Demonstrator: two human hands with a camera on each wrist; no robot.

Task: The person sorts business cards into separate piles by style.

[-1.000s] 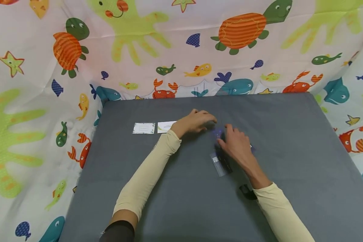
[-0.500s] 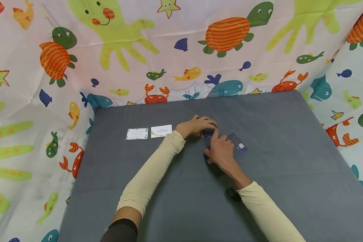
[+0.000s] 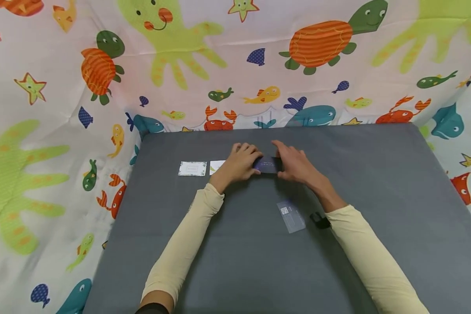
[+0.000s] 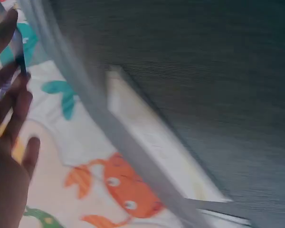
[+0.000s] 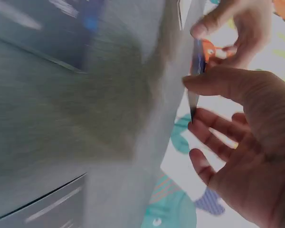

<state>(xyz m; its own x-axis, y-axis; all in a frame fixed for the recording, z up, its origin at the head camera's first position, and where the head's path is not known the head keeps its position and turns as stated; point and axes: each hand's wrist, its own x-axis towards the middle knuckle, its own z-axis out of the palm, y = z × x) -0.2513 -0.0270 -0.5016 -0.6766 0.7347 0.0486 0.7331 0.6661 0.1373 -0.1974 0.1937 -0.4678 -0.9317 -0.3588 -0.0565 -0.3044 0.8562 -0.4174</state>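
Observation:
A dark purple card (image 3: pixel 267 165) is held level between both hands near the back of the table. My left hand (image 3: pixel 241 161) grips its left end, and my right hand (image 3: pixel 296 163) holds its right end with thumb and fingers. In the right wrist view the card (image 5: pixel 195 78) appears nearly edge-on between the right thumb and fingertips, the left thumb at its other end. On the table below lies a greyish card with a QR code (image 3: pixel 291 216). Another flat dark card (image 5: pixel 42 204) shows at the lower left of the right wrist view.
Two white printed cards, one with a leafy border (image 3: pixel 192 168) and one partly behind the left hand (image 3: pixel 216 166), lie side by side at the back left. A grey cloth (image 3: pixel 235 261) covers the table. Sea-animal fabric (image 3: pixel 220 52) hangs behind it.
Both hands have come together on the purple card and drawn it up from the table toward the back. The right hand has moved off the QR-code card, leaving it in plain view.

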